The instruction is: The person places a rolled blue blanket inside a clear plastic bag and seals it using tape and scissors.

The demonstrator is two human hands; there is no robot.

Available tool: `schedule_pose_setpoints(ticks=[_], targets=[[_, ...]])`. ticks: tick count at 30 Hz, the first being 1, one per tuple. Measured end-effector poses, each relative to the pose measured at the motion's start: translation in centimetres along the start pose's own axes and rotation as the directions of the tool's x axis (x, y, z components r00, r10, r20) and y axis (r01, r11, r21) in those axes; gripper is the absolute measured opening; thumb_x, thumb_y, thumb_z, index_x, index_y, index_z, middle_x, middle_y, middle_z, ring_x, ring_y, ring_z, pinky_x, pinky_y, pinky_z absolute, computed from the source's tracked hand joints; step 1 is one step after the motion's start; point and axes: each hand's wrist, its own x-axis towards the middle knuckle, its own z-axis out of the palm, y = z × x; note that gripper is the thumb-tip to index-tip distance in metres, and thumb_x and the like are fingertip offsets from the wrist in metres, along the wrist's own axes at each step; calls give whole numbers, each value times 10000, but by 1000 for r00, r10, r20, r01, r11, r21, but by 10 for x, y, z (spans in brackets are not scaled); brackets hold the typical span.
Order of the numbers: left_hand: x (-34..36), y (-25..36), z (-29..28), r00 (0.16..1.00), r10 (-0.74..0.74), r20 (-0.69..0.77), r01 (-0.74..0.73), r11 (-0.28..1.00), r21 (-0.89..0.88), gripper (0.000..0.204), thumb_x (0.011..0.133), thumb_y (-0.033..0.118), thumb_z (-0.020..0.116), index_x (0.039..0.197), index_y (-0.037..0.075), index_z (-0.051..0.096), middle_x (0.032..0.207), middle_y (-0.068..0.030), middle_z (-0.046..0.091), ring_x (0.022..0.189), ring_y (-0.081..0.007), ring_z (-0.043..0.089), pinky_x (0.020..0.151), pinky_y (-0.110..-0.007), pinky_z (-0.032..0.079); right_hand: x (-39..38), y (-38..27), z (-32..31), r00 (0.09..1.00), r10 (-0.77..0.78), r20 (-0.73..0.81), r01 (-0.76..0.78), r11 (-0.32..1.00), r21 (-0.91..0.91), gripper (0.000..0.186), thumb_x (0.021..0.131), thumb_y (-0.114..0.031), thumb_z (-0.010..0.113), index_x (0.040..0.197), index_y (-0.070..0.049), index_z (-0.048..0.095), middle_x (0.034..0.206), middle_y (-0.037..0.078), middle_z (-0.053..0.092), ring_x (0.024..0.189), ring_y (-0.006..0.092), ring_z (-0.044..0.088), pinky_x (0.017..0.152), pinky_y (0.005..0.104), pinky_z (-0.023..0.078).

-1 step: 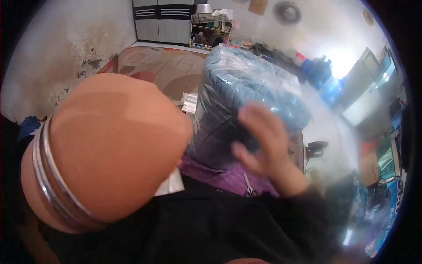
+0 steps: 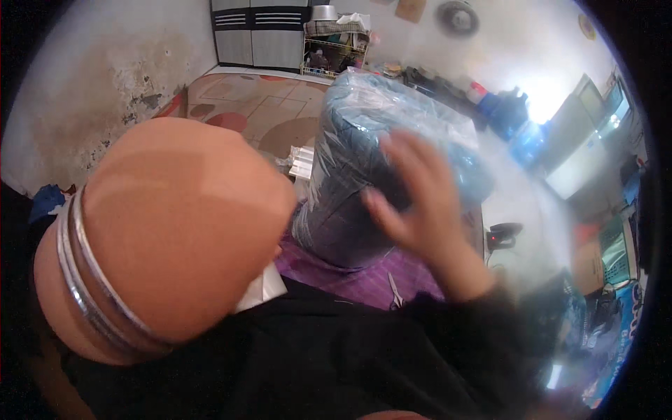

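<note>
My left hand (image 2: 178,224) looms very large at the left, with silver bangles round the wrist; its fingers are mostly hidden and I cannot tell what they hold. A tall bundle of blue-grey fabric in clear plastic (image 2: 343,161) stands at the centre on purple cloth (image 2: 336,283). Raised in front of the bundle is my right hand (image 2: 420,203), blurred and open, fingers apart; contact with the plastic is unclear. Scissors (image 2: 395,294) lie on the cloth below it, and white folded material (image 2: 262,294) shows just beside my left hand.
A patterned mat (image 2: 252,105) extends behind, toward grey cabinets (image 2: 234,38) and a wire rack (image 2: 325,56). An iron (image 2: 504,234) rests at the right. Boxes and a basket (image 2: 616,259) line the far right; a stained wall (image 2: 91,84) is on the left.
My right hand has risen a little along the front of the bundle, fingers still apart. My left hand has shifted slightly leftward.
</note>
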Motion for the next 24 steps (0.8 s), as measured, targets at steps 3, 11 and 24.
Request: schedule_pose_setpoints(ticks=[3, 11, 24], targets=[[-9, 2, 2, 999, -16, -38, 19, 996, 82, 225, 667, 259, 740, 700, 102, 582, 618, -72, 579, 624, -265, 587, 576, -387, 435, 45, 10, 19, 994, 74, -76, -88, 977, -193, 615, 688, -285, 725, 1201, -26, 506, 1111, 191, 556, 1026, 363, 538, 874, 413, 454], [-16, -8, 4, 989, -107, 105, 101, 993, 62, 230, 655, 265, 743, 701, 106, 583, 622, -81, 587, 639, -295, 593, 589, -416, 443, 70, 10, 46, 950, 290, 116, -254, 933, -255, 304, 719, -297, 688, 860, -28, 672, 842, 145, 629, 882, 332, 599, 755, 420, 493], [-15, -34, 18, 995, -36, -91, 32, 998, -52, 204, 671, 255, 737, 699, 104, 603, 636, -86, 610, 641, -303, 606, 592, -408, 459, 92, 36, 50, 840, 467, 277, -420, 882, -215, 322, 825, -328, 568, 794, -32, 692, 807, 195, 642, 804, 346, 622, 753, 435, 487]])
